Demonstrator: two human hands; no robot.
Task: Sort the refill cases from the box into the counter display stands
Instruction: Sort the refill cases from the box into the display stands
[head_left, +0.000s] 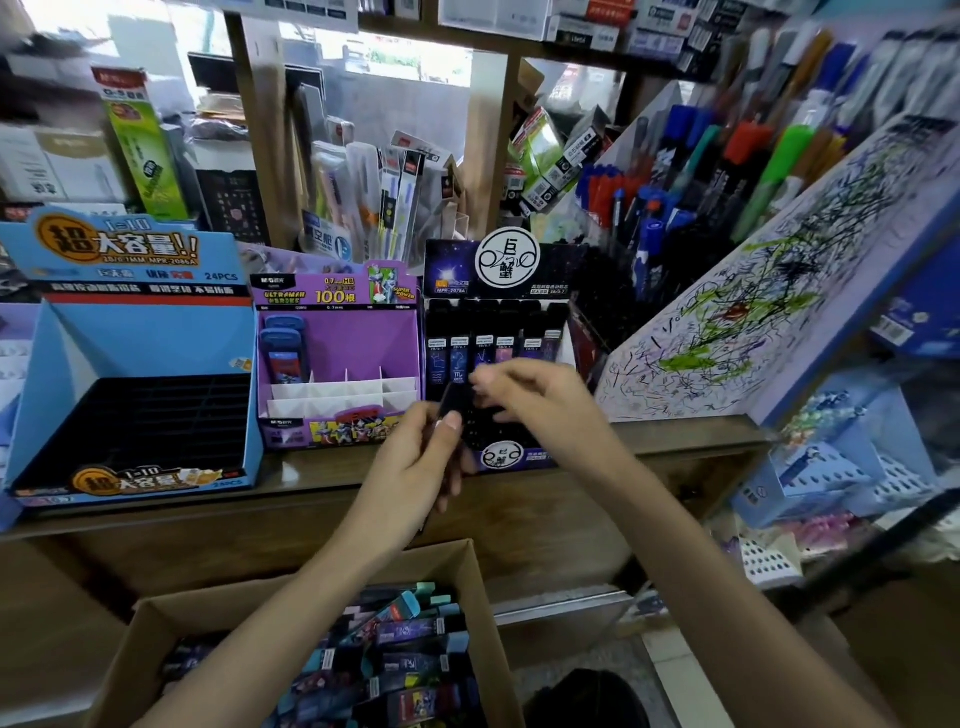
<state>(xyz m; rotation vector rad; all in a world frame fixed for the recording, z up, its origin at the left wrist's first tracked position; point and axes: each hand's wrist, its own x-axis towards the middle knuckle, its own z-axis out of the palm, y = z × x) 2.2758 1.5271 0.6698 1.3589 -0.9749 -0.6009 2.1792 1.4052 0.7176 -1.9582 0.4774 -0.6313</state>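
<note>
A cardboard box (483, 582) at the bottom holds several refill cases (400, 649). Three display stands sit on the wooden counter: a blue one (130, 322) with an empty black rack, a purple one (363, 332) with a few blue cases at its left, and a dark constellation one (498, 322) with a row of dark cases. My left hand (415, 467) grips a dark refill case (454, 400) in front of the dark stand. My right hand (524, 389) pinches the upper end of that same case.
A scribbled test board (753, 291) leans at the right beside racks of pens (675, 176). Packaged refills stand in a holder (374, 197) behind the stands. The counter's front edge (208, 514) runs between the stands and the box.
</note>
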